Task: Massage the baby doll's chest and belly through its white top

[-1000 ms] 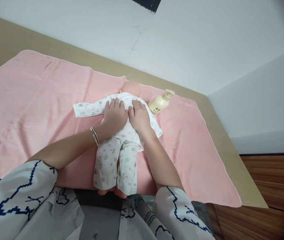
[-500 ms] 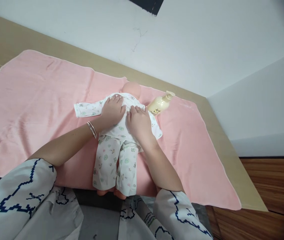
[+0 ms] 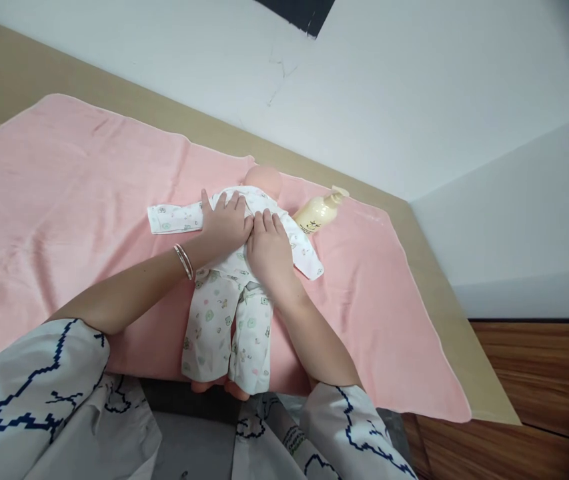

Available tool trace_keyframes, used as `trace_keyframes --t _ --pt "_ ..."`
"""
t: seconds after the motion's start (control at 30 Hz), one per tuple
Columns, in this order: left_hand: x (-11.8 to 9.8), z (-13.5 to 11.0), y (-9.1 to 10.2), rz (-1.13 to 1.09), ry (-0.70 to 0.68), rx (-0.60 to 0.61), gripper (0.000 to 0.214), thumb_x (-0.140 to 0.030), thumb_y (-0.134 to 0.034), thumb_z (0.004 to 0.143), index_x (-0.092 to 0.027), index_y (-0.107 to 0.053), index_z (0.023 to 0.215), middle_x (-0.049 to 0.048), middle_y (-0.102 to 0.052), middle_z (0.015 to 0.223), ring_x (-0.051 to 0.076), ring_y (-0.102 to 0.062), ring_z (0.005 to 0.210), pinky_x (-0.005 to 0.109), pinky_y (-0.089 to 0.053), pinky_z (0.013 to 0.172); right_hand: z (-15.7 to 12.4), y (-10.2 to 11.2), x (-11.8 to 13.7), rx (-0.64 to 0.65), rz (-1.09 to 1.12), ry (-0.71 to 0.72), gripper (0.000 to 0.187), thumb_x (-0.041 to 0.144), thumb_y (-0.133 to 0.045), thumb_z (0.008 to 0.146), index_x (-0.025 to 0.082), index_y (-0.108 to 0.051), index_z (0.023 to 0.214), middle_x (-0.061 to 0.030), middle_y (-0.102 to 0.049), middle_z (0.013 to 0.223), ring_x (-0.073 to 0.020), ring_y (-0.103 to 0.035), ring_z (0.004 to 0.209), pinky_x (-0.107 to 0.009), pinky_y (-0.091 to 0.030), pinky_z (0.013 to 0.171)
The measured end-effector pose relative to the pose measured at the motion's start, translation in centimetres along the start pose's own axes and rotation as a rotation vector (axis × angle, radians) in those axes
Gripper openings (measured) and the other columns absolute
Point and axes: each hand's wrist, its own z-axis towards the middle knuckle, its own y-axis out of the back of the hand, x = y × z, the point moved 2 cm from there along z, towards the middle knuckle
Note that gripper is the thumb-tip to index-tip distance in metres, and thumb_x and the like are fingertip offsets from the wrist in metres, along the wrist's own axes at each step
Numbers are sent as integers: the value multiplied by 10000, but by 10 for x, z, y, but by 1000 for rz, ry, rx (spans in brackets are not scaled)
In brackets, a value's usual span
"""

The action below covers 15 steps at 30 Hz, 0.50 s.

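Note:
A baby doll (image 3: 263, 180) lies on a pink blanket (image 3: 99, 180), head away from me and feet at the near edge. It wears a white printed top (image 3: 301, 250) and matching trousers (image 3: 209, 327). My left hand (image 3: 227, 221) rests on the chest of the top with fingers spread. Beside it my right hand (image 3: 270, 247) lies flat on the top, its fingers stretched out and close together. The two hands touch or nearly touch at the thumbs. Much of the doll's chest is hidden under them.
A yellowish pump bottle (image 3: 317, 212) lies tilted on the blanket to the right of the doll's head. The blanket covers a tan table (image 3: 434, 293) set against a white wall (image 3: 389, 87). Brown wood panels (image 3: 524, 373) stand at the lower right.
My right hand has slid a little left across the top, closer to my left hand. The fingers of my left hand have spread wider. The doll's right-side sleeve shows more.

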Motion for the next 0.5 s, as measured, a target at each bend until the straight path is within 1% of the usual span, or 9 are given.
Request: trace_keyframes --t 0.07,0.13,0.17,0.27,0.33,0.37,0.43,0.5 --pt "2 1 -1 -16 16 -7 533 -369 -347 1025 -160 -470 1500 144 -468 1588 383 -382 1494 786 -54 1222 0 3 0 23 -4 0 551 243 -303 1013 13 -490 1477 -243 -463 1572 -359 -355 1531 -572 -288 1262" --pt "-2 -3 -1 0 5 -26 530 -364 -338 1026 -146 -490 1484 160 -486 1569 385 -403 1475 778 -69 1226 7 4 -12 45 46 -30 563 276 -297 1025 30 -467 1502 -222 -427 1603 -340 -333 1547 -541 -274 1278" --pt "-6 -7 -1 16 -9 -40 520 -351 -331 1027 -132 -517 1460 173 -518 1537 382 -435 1449 766 -76 1234 12 3 -20 59 88 -39 568 300 -291 1033 54 -449 1519 -203 -403 1623 -324 -317 1557 -539 -258 1285" --pt "-17 -19 0 62 -95 -92 473 -264 -322 1018 -101 -608 1357 201 -635 1375 356 -536 1338 699 -102 1269 26 -1 -44 63 200 -45 568 386 -292 1046 146 -414 1546 -155 -323 1673 -286 -256 1586 -575 -214 1287" --pt "-22 -24 0 72 -159 -106 458 -200 -320 999 -72 -645 1295 219 -670 1287 345 -566 1293 648 -145 1283 30 -3 -52 30 208 -40 565 417 -299 1047 168 -416 1540 -161 -272 1692 -282 -227 1595 -579 -225 1278" --pt "-23 -25 -1 69 -181 -100 458 -186 -319 994 -56 -649 1284 228 -669 1282 343 -567 1292 628 -175 1282 30 -4 -53 19 191 -35 563 412 -299 1047 162 -417 1537 -174 -265 1693 -285 -225 1595 -575 -238 1273" --pt "-21 -21 -2 39 -187 -76 473 -203 -320 999 -45 -621 1328 230 -632 1366 345 -538 1340 605 -234 1268 27 -3 -48 23 135 -34 559 374 -291 1047 133 -418 1535 -197 -312 1670 -300 -254 1584 -569 -256 1267" --pt "-15 -14 -4 -22 -139 -43 508 -243 -332 1005 -63 -544 1430 197 -542 1506 355 -454 1437 605 -264 1255 21 1 -36 44 72 -48 562 329 -286 1042 88 -422 1532 -219 -408 1616 -321 -316 1558 -568 -266 1265"
